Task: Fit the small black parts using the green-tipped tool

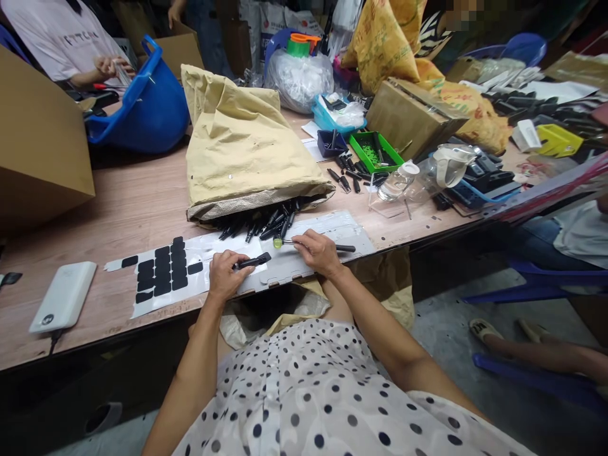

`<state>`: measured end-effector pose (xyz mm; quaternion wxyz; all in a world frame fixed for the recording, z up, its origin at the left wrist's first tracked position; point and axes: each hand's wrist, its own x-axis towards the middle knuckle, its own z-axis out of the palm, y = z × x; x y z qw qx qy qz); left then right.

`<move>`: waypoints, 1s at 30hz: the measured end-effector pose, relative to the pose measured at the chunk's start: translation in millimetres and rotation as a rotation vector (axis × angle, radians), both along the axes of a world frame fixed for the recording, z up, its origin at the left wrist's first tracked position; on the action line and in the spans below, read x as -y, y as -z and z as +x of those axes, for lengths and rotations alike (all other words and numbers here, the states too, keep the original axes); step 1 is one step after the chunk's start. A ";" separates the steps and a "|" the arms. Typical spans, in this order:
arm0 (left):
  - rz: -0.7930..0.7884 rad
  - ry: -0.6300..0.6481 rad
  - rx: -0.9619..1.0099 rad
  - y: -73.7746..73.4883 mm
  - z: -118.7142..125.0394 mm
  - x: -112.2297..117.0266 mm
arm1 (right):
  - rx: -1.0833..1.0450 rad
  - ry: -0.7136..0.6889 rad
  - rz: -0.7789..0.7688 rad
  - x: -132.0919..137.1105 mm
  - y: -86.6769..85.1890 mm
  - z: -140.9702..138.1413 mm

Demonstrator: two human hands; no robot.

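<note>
On a flat grey board (351, 233) at the table edge, my left hand (224, 273) is closed on a slim black plastic piece (257, 260) lying flat. My right hand (317, 252) grips a small hammer (346, 247) by its shaft; its yellow-green head points left, above and just right of the black piece, apart from it. Left of my left hand lies a white sheet (183, 297) bearing rows of black rounded stickers (162, 269). Behind both hands, several black pieces (266, 223) spill from the mouth of a large tan sack (247, 145).
A white power bank (64, 296) with a cable lies left. Cardboard (40, 136) and a blue basin (147, 104) stand beyond it. To the right are a green tray (377, 166), a clear bottle (398, 183) and a blue tray of black parts (489, 180). Other people sit nearby.
</note>
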<state>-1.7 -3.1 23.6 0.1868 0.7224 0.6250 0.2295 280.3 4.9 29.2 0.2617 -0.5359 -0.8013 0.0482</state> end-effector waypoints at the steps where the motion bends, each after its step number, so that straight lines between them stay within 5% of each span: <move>1: 0.005 0.003 0.004 0.6 -0.1 0.2 | 0.025 -0.041 -0.001 -5.0 2.0 8.9; 5: 0.049 0.019 0.041 5.6 -2.6 -0.3 | 0.060 -0.191 0.006 -19.7 11.0 31.2; 10: 0.160 0.056 0.061 5.7 -7.9 -0.7 | 0.022 -0.180 0.036 -25.6 19.0 31.6; 15: 0.280 0.229 0.178 -2.0 8.1 35.9 | 0.001 -0.124 0.011 -26.2 22.6 26.8; 19: 0.177 0.480 0.300 13.2 32.7 81.8 | -0.022 -0.112 -0.016 -27.2 24.5 26.7; 25: -0.181 0.327 -0.095 58.2 27.0 90.6 | -0.040 -0.108 -0.021 -27.7 22.9 25.6; 27: -0.249 0.382 -0.179 59.5 22.0 87.9 | -0.040 -0.104 -0.018 -27.3 22.3 24.4; 30: -0.160 0.467 -0.079 40.2 28.3 84.9 | -0.041 -0.095 -0.016 -26.9 22.6 23.0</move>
